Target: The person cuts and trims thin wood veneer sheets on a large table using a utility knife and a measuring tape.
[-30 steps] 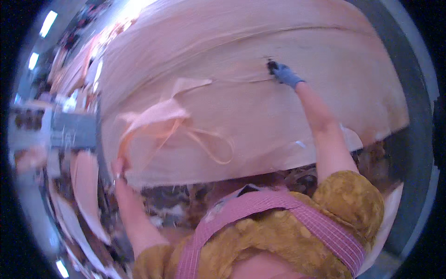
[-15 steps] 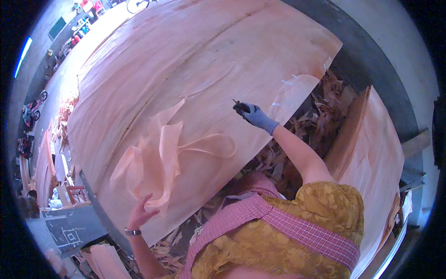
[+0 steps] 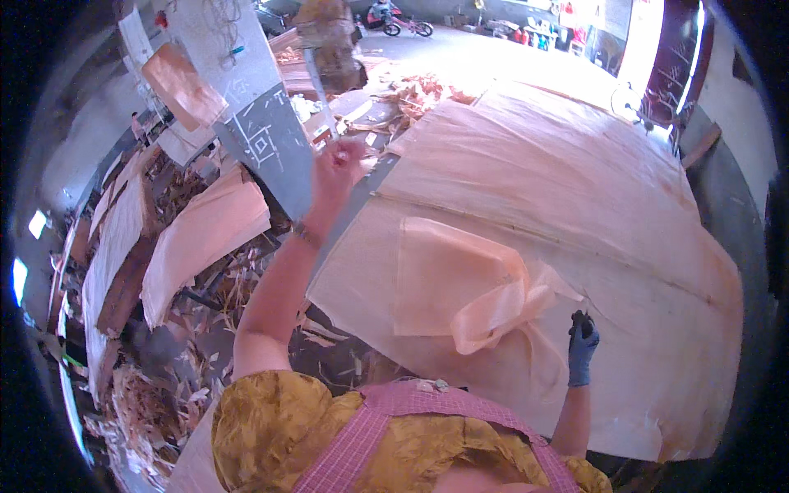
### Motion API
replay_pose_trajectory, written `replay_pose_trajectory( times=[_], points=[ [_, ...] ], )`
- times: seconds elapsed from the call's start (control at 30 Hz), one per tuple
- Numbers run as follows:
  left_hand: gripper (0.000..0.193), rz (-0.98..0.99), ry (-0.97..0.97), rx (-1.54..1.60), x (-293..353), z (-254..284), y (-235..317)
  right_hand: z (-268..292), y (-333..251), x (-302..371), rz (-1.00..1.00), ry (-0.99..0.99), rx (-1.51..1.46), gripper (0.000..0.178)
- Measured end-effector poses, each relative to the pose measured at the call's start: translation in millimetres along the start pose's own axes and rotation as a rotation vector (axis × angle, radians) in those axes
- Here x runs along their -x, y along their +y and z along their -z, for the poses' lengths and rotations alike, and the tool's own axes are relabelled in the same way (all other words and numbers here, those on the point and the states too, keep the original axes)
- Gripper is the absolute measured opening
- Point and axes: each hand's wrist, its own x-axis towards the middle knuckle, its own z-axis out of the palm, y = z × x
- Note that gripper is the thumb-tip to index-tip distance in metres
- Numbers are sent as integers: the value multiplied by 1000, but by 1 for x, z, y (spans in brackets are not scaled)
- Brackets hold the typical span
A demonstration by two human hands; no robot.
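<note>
Loose strip of thin pale wood (image 3: pixel 440 275) lies on a big wood sheet (image 3: pixel 657 386), ahead of the person's chest. Broad flat end to the left, a twisted, looped part to the right, narrow tip pointing right. Long axis runs roughly left to right.

Right hand (image 3: pixel 583 338), in a blue glove with dark fingers, is the nearer: low over the sheet, just beside the strip's narrow tip. Strip lies to its left. Fingers look bent; too dark to tell whether they grip anything.

Left hand (image 3: pixel 339 168), bare, band at the wrist, is raised beyond the sheet's left edge, well apart from the strip, which lies below it and to its right. Blurred; cannot tell if it is open or closed.

Twisted loop sits between the right hand and the flat end. A seam (image 3: pixel 509 222) crosses the sheet beyond the strip. Left: grey pillar (image 3: pixel 275 156), curved wood pieces (image 3: pixel 205 246), scraps (image 3: pixel 152 403) on the floor. Far off, a small bike (image 3: pixel 408 29). Blurred brown shape (image 3: pixel 327 45) above the left hand, unclear.
</note>
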Motion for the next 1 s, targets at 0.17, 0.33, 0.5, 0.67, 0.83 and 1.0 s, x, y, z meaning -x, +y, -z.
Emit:
replay_pose_trajectory(
  times=[0.17, 0.33, 0.5, 0.67, 0.83, 1.0],
  points=[
    [39, 117, 297, 134, -70, 40, 13, -60, -78, -24, 341, -5, 59, 12],
    [7, 220, -141, 515, -110, 63, -44, -166, -215, -25, 517, -185, -7, 9],
    [9, 329, -378, 559, -77, 44, -87, -305, -350, -36, 691, -371, -159, 12],
    [19, 586, -666, 577, 25, 41, -112, -408, -457, -43, 618, -229, -228, 22],
    [41, 936, -765, 1014, 60, 56, -157, -448, -448, -42, 355, -325, -606, 14],
    [53, 1000, -678, 635, -6, 51, -199, -446, -391, -36, 290, -354, -721, 12]
  ],
)
